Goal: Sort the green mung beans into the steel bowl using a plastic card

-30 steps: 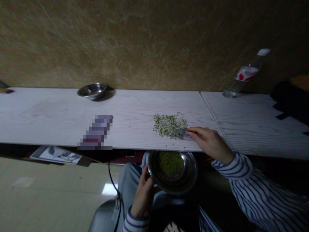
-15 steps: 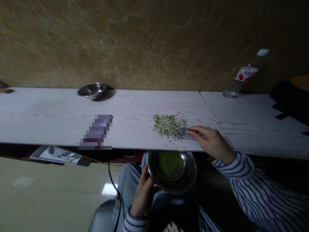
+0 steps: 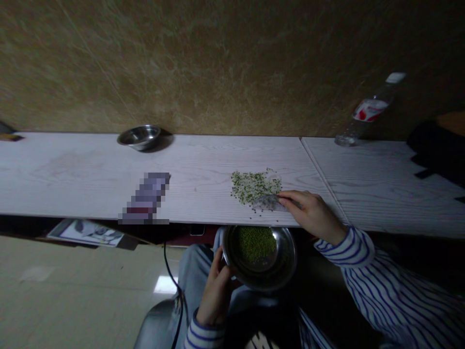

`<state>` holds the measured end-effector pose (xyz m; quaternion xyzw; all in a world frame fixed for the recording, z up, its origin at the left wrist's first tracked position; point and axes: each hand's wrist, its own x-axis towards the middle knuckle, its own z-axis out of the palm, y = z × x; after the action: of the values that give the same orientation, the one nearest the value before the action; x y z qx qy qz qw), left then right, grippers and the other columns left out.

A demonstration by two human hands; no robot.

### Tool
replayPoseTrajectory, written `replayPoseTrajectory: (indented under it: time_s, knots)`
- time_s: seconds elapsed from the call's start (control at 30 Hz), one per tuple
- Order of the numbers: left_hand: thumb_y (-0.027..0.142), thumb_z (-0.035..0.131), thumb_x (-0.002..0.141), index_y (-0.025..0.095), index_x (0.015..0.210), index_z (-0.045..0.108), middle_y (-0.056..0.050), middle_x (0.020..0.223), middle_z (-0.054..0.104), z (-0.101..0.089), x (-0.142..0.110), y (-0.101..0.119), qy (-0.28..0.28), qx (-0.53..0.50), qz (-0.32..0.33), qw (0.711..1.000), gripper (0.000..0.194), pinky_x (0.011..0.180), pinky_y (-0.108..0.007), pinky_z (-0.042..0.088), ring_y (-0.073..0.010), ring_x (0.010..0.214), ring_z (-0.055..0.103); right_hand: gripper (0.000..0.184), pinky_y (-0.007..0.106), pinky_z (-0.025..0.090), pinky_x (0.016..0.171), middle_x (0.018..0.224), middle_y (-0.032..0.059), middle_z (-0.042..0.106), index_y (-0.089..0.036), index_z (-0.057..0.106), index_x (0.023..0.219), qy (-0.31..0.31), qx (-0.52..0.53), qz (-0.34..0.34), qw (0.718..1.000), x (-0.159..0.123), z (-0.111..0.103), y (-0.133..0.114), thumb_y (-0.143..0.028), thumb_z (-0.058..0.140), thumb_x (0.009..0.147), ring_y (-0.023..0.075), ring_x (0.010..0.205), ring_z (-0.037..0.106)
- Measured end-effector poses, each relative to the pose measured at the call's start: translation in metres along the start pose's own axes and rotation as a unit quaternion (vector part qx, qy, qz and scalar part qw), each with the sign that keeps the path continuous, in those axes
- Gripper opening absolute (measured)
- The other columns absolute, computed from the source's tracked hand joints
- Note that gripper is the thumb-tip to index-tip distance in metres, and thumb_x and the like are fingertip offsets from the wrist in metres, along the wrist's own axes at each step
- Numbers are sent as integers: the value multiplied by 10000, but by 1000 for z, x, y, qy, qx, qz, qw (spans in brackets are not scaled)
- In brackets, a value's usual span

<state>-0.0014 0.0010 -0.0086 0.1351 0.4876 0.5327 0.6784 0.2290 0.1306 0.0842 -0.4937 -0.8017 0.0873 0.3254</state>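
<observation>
Small green beans (image 3: pixel 250 186), which look like mung beans, lie scattered on the pale wooden counter. Over their near right edge, my right hand (image 3: pixel 314 211) pinches a thin, greyish, partly see-through flat piece (image 3: pixel 268 201); its exact kind is too blurred to tell. My left hand (image 3: pixel 218 286) grips the left rim of a metal bowl (image 3: pixel 285 271) just below the counter's front edge, above my lap. More green beans (image 3: pixel 256 244) cover part of the bowl's bottom.
On the counter (image 3: pixel 203 194), a smaller metal bowl (image 3: pixel 140 138) stands near the wall, with a blurred-out flat object (image 3: pixel 147 198) in front. To the right are a plastic bottle (image 3: pixel 370 111) and a dark cloth item (image 3: pixel 436 150). A black cable (image 3: pixel 166 266) hangs below.
My right hand has moved slightly left with the greyish piece, over the near edge of the scattered beans. My left hand and the metal bowl look unchanged.
</observation>
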Motion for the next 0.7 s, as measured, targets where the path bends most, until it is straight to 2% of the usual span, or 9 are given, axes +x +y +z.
replayPoseTrajectory:
  time_s: [0.17,0.57,0.7]
  knots:
    - [264,687,694,234,1383,523,-136,1256,641,1,0,0,5,6,2,1000,709,693,-362,545,-289,957,624,224,376,606,839,988,74,805,-185,766,1026,8,8,-2,1000,2,1,-2,-215,568,924,233,893,763]
    - [238,718,671,231,1315,578,-142,1240,652,2,0,2,11,-9,0,1000,660,658,-350,537,-260,859,634,216,360,604,822,981,74,805,-186,769,1014,7,22,-17,1000,8,4,-5,-196,574,922,228,875,762]
    - [225,715,665,247,1292,595,-114,1138,690,4,-2,4,11,-9,0,1000,639,659,-338,530,-253,850,626,216,359,604,823,974,80,805,-179,768,1018,13,15,-17,1000,11,6,-6,-189,574,924,227,871,762]
